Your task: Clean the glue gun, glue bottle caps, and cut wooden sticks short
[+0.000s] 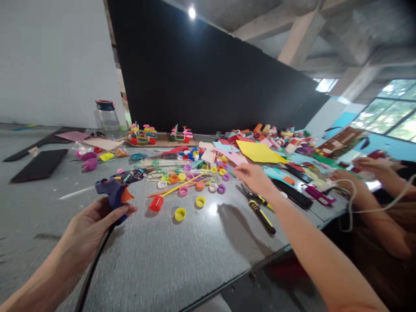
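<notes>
My left hand (94,227) is closed round the handle of a purple glue gun (114,190) with an orange trigger; its black cord (92,268) trails back toward me. My right hand (251,175) reaches out over the table (162,260), fingers loosely curled, holding nothing I can make out, just right of several coloured bottle caps (199,201). Black-and-yellow pliers (260,208) lie under my right wrist.
Coloured paper sheets, a yellow one (258,151) among them, cover the far right. Small cap-and-stick models (143,134) stand at the back, with a glass jar (107,115) to their left. Another person's arms (373,190) work at the right edge. A dark mat (40,164) lies left.
</notes>
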Available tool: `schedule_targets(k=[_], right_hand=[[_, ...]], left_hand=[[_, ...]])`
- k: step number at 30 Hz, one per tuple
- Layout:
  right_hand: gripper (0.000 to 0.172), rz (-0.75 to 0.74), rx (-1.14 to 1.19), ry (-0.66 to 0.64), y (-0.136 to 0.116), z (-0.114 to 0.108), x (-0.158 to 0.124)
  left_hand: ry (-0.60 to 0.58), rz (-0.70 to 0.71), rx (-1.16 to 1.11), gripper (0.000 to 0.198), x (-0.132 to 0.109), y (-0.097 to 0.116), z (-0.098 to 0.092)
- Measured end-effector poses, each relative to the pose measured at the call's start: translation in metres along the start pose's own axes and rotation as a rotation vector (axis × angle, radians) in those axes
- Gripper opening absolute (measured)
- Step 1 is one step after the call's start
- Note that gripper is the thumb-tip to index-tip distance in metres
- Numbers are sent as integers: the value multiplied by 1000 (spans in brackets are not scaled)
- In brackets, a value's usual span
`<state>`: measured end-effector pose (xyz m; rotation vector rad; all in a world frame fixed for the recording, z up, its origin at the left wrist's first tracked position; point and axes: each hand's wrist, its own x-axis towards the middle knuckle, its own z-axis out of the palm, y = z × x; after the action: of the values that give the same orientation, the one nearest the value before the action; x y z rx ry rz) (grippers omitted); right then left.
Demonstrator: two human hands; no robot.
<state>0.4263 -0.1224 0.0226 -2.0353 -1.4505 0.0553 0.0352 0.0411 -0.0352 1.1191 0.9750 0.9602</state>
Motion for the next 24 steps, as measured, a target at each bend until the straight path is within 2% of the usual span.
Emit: schedule_targets(k=[4,7,13,16,20,24], right_hand=[[34,231,-232,-15,73,-32,43],[35,315,-377,-44,100,-28,71],[36,283,-607,-94,112,19,122],[37,244,-695,-102,113,35,138],[36,237,-773,-106,115,43,147],[36,270,-814,-75,115,39,147]], left_hand=[[-10,4,-20,64,7,-6,-4],[4,-12,-26,67,8,-5,-3],[13,-47,14,76,5,-3,-4],[25,-67,14,77,5,-4,-5],[24,-86,22,79,4,-5,-4],[28,-81,24,76,3,-5,-1]])
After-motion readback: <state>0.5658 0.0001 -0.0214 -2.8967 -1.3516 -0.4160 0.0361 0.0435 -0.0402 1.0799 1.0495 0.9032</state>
